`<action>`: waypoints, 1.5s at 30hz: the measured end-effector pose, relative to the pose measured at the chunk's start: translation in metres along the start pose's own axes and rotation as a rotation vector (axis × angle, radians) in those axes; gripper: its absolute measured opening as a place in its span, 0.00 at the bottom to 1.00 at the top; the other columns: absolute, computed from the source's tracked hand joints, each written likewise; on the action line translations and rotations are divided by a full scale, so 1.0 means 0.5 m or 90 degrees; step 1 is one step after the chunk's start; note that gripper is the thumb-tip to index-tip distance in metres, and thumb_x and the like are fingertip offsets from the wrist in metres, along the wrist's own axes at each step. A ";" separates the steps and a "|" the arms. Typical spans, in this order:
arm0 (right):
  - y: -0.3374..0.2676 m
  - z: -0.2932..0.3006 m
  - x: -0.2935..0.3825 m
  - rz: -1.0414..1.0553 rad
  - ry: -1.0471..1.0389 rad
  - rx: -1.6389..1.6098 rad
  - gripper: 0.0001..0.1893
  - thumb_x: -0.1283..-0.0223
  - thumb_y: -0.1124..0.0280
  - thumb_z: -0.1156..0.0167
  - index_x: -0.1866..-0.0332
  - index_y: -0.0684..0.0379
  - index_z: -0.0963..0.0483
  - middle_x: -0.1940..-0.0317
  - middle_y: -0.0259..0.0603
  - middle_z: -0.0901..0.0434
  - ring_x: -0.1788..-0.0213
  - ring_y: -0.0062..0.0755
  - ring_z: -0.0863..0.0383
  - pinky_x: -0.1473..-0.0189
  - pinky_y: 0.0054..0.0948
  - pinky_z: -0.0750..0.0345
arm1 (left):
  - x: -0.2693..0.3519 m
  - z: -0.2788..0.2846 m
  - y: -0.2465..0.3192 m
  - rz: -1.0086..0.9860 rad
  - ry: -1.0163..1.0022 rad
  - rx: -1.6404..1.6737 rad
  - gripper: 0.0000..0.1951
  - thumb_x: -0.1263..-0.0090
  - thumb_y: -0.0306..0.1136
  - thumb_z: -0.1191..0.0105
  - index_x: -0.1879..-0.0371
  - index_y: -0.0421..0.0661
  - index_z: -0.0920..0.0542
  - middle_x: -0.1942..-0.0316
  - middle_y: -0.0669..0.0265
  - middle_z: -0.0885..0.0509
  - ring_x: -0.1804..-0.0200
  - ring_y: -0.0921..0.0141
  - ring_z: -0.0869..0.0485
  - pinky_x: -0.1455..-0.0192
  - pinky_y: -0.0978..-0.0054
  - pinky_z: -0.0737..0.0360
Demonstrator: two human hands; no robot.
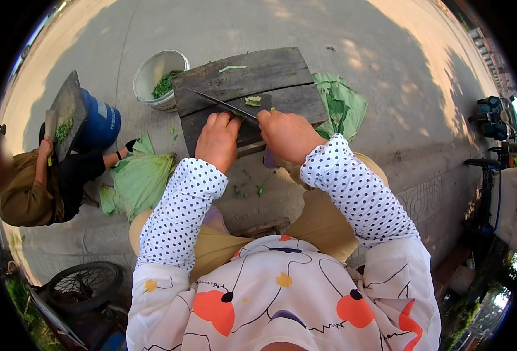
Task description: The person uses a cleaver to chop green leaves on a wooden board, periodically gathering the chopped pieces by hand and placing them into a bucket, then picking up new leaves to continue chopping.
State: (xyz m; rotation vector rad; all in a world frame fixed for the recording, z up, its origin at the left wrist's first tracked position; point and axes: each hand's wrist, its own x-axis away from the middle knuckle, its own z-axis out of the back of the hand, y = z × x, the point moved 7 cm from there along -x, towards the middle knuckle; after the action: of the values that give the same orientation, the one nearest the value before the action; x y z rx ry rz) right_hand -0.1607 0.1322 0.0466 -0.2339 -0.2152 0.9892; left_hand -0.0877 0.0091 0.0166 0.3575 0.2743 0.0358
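Observation:
My right hand (288,132) grips a knife (221,103) whose dark blade slants up and left across a weathered wooden board (258,77). Beside the blade, my left hand (218,139) rests on the near part of the board with its fingers bent. A trace of green shows at its fingertips, but what lies under them is hidden. Just beyond the blade sits a small pale green vegetable piece (253,101). Toward the board's far edge lies a thin light green strip (232,68).
A clear plastic bucket (143,90) holding chopped greens stands left of the board. Large green leaves lie on both sides, a left pile (142,177) and a right pile (341,103). Further left, a seated person (30,184) holds a cleaver at a board (67,98) on a blue drum (98,120).

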 end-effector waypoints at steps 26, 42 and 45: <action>-0.005 -0.005 -0.019 0.025 0.055 -0.046 0.06 0.37 0.74 0.40 0.59 0.65 0.24 0.65 0.56 0.14 0.63 0.57 0.11 0.60 0.48 0.14 | -0.001 0.001 -0.003 0.009 0.017 0.013 0.19 0.36 0.21 0.43 0.46 0.46 0.15 0.48 0.63 0.18 0.44 0.57 0.20 0.43 0.60 0.17; -0.037 -0.027 -0.068 0.058 0.025 -0.009 0.08 0.38 0.73 0.39 0.58 0.66 0.27 0.65 0.55 0.15 0.61 0.57 0.11 0.60 0.47 0.14 | 0.010 -0.005 -0.009 0.030 -0.002 0.007 0.14 0.36 0.22 0.44 0.51 0.45 0.15 0.51 0.63 0.19 0.44 0.57 0.20 0.46 0.59 0.17; -0.019 -0.041 -0.081 0.031 0.058 -0.045 0.08 0.35 0.72 0.39 0.58 0.66 0.27 0.65 0.56 0.15 0.62 0.59 0.12 0.60 0.50 0.16 | 0.001 -0.004 -0.006 0.007 0.013 0.021 0.15 0.36 0.22 0.44 0.51 0.45 0.15 0.50 0.63 0.19 0.44 0.57 0.21 0.45 0.60 0.17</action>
State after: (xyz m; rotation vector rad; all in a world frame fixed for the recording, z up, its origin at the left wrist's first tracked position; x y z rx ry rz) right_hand -0.1688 0.0909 0.0270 -0.3489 -0.1618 1.0177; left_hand -0.0877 0.0069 0.0136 0.3914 0.2936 0.0462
